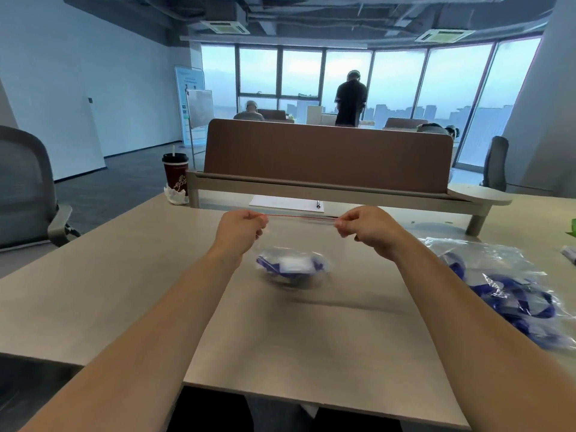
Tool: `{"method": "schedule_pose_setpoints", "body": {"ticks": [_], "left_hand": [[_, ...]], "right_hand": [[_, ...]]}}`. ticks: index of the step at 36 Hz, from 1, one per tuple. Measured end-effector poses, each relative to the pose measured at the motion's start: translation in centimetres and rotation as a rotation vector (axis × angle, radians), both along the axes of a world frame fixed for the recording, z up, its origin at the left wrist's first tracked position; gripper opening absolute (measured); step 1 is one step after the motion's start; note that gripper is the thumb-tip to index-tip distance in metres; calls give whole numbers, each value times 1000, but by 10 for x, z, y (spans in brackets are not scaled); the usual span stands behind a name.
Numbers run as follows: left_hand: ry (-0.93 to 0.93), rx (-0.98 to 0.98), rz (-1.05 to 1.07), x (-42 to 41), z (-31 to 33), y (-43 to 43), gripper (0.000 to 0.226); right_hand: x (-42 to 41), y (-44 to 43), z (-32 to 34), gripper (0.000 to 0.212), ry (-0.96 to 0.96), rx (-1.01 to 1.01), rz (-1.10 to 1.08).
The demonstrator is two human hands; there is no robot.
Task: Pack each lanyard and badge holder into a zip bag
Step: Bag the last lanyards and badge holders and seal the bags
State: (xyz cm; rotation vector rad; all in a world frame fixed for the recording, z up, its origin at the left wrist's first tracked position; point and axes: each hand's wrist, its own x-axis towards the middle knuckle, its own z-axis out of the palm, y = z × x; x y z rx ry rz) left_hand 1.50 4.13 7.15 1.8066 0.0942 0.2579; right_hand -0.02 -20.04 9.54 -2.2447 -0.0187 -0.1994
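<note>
- Two hands, raised in front of the chest above the table (pixel 124 291), forearms reaching forward and near parallel, wrists level.
- Left hand (pixel 241 227): fingers curled, thumb and fingertips pinching the left end of the bag's top edge.
- Right hand (pixel 361 227): same pinch on the right end; knuckles face the camera.
- Zip strip (pixel 299 217): thin red line pulled taut between the two pinches. Whether it is sealed cannot be told.
- Bag (pixel 293 266): clear zip bag hanging below the strip, between the wrists, off the table; lower part blurred.
- Contents: blue lanyard (pixel 265 265) bunched at the bottom around a pale badge holder (pixel 294 265).
- Handling, judged: light, limp, slick film; the load sags to the bottom. The stiffer zip strip is the best place to hold, at the corners as now; a flat pinch run along it should close it.
- Stock (pixel 498 275): large crinkled clear sack of blue lanyards, on the table to the right.
- Beyond: paper (pixel 280 202) with pen (pixel 318 203) under the divider (pixel 327 157); cup (pixel 175 173) at far left.
</note>
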Motion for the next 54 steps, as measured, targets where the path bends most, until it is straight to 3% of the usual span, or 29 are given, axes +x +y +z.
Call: {"method": "schedule_pose_setpoints", "body": {"ticks": [8, 18, 25, 37, 44, 54], "left_hand": [[-78, 22, -85, 3, 15, -5, 15], [-119, 141, -197, 2, 31, -21, 11], [-178, 138, -226, 2, 38, -35, 19], [-318, -76, -347, -2, 90, -129, 12], [-387, -73, -408, -4, 113, -206, 11], [-323, -59, -441, 24, 108, -308, 11]], "right_hand": [[-11, -6, 6, 11, -101, 263, -112], [-22, -18, 16, 20, -243, 107, -280], [-34, -34, 28, 17, -236, 281, -296], [-62, -109, 66, 23, -452, 123, -495], [-84, -168, 98, 21, -550, 42, -578], [-69, -255, 110, 20, -483, -161, -733]]}}
